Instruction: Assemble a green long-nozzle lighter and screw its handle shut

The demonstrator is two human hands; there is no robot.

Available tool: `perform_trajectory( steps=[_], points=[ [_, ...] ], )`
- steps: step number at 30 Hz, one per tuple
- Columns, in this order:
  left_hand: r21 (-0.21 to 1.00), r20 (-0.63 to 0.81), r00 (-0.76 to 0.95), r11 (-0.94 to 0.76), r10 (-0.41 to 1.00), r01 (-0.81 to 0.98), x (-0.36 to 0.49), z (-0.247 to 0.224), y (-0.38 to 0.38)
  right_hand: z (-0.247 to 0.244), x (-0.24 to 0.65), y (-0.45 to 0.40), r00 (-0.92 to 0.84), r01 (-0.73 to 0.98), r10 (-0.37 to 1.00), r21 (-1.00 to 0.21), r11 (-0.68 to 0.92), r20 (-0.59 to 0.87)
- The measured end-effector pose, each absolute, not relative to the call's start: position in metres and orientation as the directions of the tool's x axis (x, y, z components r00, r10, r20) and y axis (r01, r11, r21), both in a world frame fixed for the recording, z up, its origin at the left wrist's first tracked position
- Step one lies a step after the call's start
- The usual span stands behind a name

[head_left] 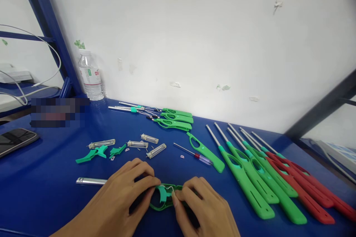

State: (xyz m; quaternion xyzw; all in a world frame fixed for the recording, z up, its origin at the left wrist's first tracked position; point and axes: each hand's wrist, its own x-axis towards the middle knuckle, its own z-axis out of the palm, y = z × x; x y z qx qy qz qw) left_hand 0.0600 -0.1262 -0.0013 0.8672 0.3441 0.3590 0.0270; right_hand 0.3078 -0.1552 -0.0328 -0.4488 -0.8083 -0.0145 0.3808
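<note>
An opened green lighter casing [158,207] lies at the front of the table, a teal trigger [163,194] seated in its loop. Its metal tube [90,181] sticks out to the left. My left hand [129,189] grips the casing around its tube end, thumb and forefinger pressed close to the trigger. On the other side, my right hand [204,203] is closed at the handle, fingertips at a bent thin wire [170,188] beside the trigger. Whether it pinches the wire or the casing edge is hidden.
Behind my hands lie clear fuel tanks [137,144], teal triggers [96,152], a screwdriver [203,158] and a green half casing [207,152]. Several whole lighters [244,181] fan out rightward. More casings with tubes [175,122], a bottle [90,77] and a phone [16,140] stand farther off.
</note>
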Motion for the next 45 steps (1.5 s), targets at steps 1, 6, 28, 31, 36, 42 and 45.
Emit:
perform_trajectory(
  steps=[1, 6, 28, 31, 36, 42, 45],
  points=[
    [0.299, 0.61, 0.5, -0.763, 0.614, 0.573, 0.0607, -0.0006, -0.1261, -0.0326, 0.3078, -0.1554, -0.309, 0.738, 0.714, -0.315, 0.596, 0.628],
    [0.303, 0.611, 0.496, -0.761, 0.617, 0.573, 0.0619, 0.0011, -0.1255, -0.0324, 0.308, -0.1558, -0.307, 0.735, 0.721, -0.326, 0.594, 0.622],
    [0.328, 0.622, 0.462, -0.747, 0.632, 0.579, 0.0651, 0.0023, -0.1242, -0.0343, 0.3085, -0.1562, -0.31, 0.728, 0.717, -0.329, 0.601, 0.624],
    [0.313, 0.629, 0.46, -0.746, 0.626, 0.588, 0.0658, 0.003, -0.124, -0.0348, 0.3081, -0.1563, -0.3, 0.724, 0.719, -0.341, 0.6, 0.627],
    [0.309, 0.63, 0.452, -0.738, 0.631, 0.6, 0.0666, 0.0042, -0.1251, -0.0368, 0.3067, -0.1556, -0.284, 0.722, 0.725, -0.358, 0.592, 0.627],
    [0.3, 0.643, 0.452, -0.746, 0.618, 0.594, 0.0667, 0.0048, -0.1257, -0.0368, 0.3056, -0.1563, -0.272, 0.725, 0.724, -0.359, 0.588, 0.634],
    [0.295, 0.651, 0.449, -0.749, 0.612, 0.593, 0.0668, 0.0053, -0.126, -0.0367, 0.3056, -0.1566, -0.275, 0.724, 0.727, -0.362, 0.587, 0.628]
  ],
)
